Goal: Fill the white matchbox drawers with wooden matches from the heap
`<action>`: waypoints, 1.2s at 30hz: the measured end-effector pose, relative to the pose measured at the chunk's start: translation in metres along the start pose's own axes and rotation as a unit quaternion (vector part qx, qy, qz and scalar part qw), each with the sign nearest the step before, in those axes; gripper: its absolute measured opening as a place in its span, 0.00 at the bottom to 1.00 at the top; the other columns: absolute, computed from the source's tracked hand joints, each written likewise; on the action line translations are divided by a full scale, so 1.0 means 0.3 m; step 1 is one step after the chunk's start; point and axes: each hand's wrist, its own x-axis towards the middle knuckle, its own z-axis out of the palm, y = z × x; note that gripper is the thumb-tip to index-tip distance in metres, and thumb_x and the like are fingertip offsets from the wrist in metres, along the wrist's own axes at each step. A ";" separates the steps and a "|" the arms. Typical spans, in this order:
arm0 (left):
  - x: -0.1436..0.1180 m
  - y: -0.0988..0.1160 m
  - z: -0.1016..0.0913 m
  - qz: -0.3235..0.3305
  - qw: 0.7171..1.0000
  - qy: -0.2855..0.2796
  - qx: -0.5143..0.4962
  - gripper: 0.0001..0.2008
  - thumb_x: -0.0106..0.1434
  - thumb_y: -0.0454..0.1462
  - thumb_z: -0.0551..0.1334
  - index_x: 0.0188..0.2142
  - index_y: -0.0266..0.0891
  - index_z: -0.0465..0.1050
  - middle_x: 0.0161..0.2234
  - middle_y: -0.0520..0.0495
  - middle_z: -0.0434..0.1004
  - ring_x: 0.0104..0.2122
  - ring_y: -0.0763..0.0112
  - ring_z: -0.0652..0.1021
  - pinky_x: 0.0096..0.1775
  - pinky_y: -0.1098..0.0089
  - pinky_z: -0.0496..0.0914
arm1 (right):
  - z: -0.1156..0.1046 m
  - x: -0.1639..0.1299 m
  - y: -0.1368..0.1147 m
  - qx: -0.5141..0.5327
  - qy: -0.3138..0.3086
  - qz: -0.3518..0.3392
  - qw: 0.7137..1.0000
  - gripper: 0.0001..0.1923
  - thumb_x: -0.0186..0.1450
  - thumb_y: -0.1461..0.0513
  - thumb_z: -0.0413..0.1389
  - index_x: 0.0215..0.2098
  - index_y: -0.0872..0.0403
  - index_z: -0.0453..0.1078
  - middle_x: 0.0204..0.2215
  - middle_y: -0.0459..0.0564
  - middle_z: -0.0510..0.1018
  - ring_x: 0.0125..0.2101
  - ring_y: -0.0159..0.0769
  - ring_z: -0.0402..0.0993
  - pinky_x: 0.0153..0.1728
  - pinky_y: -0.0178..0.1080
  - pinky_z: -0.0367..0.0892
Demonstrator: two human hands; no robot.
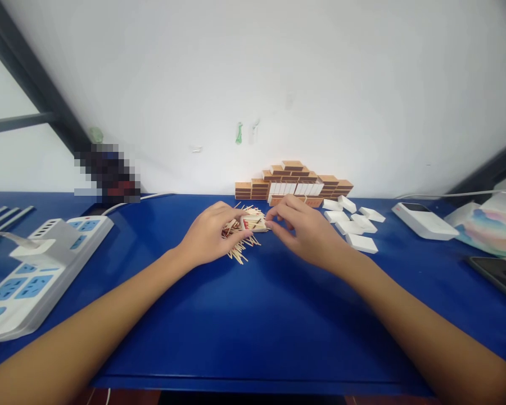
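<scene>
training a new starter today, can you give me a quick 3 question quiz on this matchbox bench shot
1. True or false: the left hand rests on the pile of loose matches.
2. What do both hands meet at? A) the power strip B) the small tray of matches C) the white device
3. Where is the stack of brown matchboxes?

Key
1. True.
2. B; the right hand pinches its right edge with the fingertips.
3. Against the wall, at the back of the blue table, behind the hands; the loose white sleeves lie to the right of it.
</scene>
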 end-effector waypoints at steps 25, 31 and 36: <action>0.004 -0.044 0.002 -0.113 0.992 0.048 0.005 0.16 0.64 0.45 0.70 0.49 0.42 0.79 0.39 0.46 0.84 0.41 0.60 0.81 0.44 0.58 0.75 | 0.143 0.014 -0.037 0.011 -0.087 0.167 0.982 0.10 0.70 0.58 0.57 0.31 0.52 0.68 0.35 0.50 0.75 0.33 0.36 0.70 0.34 0.39 0.61; 0.005 -0.040 0.002 -0.096 0.994 0.043 0.011 0.16 0.65 0.45 0.70 0.49 0.42 0.79 0.40 0.46 0.84 0.42 0.60 0.80 0.46 0.58 0.75 | 0.087 0.005 -0.004 0.018 -0.126 0.169 0.977 0.08 0.67 0.61 0.58 0.30 0.52 0.71 0.32 0.49 0.75 0.31 0.36 0.70 0.32 0.39 0.60; 0.002 -0.032 0.000 -0.093 0.995 0.030 0.005 0.16 0.65 0.46 0.70 0.48 0.41 0.79 0.42 0.44 0.83 0.43 0.60 0.80 0.46 0.58 0.74 | 0.040 -0.001 0.027 -0.017 -0.167 0.148 0.975 0.07 0.68 0.62 0.56 0.31 0.52 0.71 0.34 0.50 0.76 0.32 0.37 0.70 0.33 0.39 0.61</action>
